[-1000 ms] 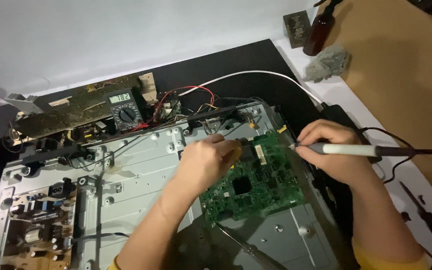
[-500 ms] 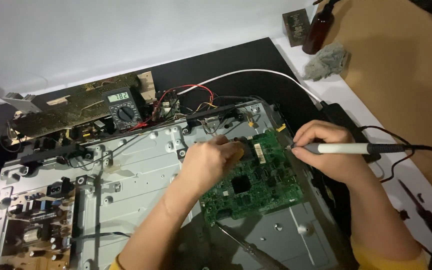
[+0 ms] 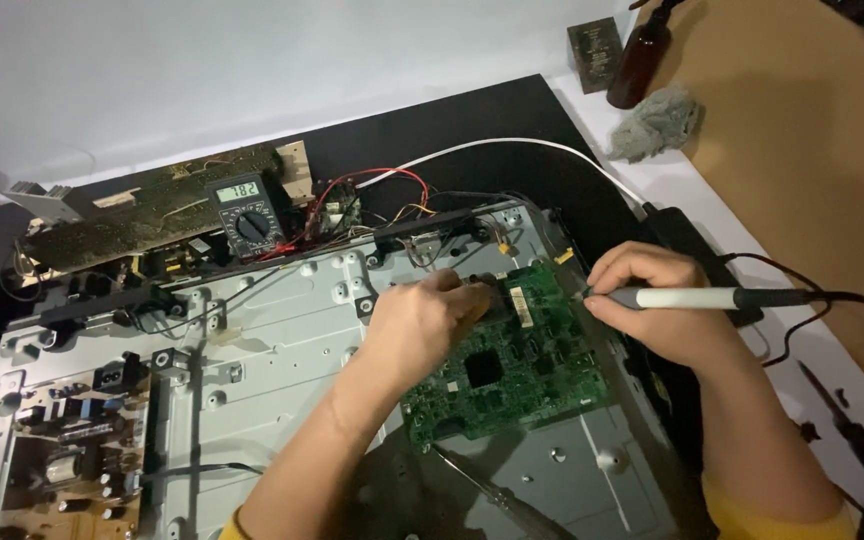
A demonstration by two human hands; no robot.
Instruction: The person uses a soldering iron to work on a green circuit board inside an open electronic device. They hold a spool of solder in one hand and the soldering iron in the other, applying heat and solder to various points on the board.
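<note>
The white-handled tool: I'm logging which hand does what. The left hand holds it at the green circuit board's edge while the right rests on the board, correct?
Not quite: the head view shows the right hand holding the white-handled tool, and the left hand resting on the green circuit board.

The circuit board [image 3: 512, 365] is green with black chips. The soldering iron [image 3: 697, 298] has a white handle and black cable. The chassis panel [image 3: 272, 340] is silver-grey; the multimeter [image 3: 247, 215] is dark, with red wires [image 3: 372, 185] alongside; the bottle [image 3: 642, 60] is brown.
</note>
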